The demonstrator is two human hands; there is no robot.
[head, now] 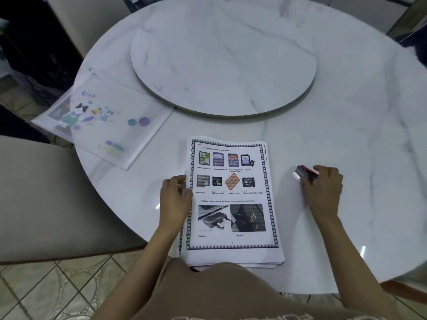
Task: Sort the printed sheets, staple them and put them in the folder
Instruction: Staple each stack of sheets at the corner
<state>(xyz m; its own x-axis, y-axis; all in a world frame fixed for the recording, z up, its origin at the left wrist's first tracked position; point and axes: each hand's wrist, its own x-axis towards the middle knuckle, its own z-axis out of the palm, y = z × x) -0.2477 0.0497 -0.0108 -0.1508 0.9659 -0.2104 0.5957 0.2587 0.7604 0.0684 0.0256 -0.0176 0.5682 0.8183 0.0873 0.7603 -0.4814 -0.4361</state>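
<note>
Red-and-silver stapler (304,173) right of sheet stack (231,199), right hand (324,188) curled round it. Left hand (175,195) grips stack's left edge. Square edges, then staple one top corner. Folder (104,121) lies far left

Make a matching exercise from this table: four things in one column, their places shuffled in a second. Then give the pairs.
Things:
1. printed sheets
2. stapler
3. folder
4. turntable

Places:
A. gripped in the right hand
B. raised, in the middle of the table
C. at the near edge, the left hand holding its left side
D. at the table's left side

Pairs: 1-C, 2-A, 3-D, 4-B
</note>
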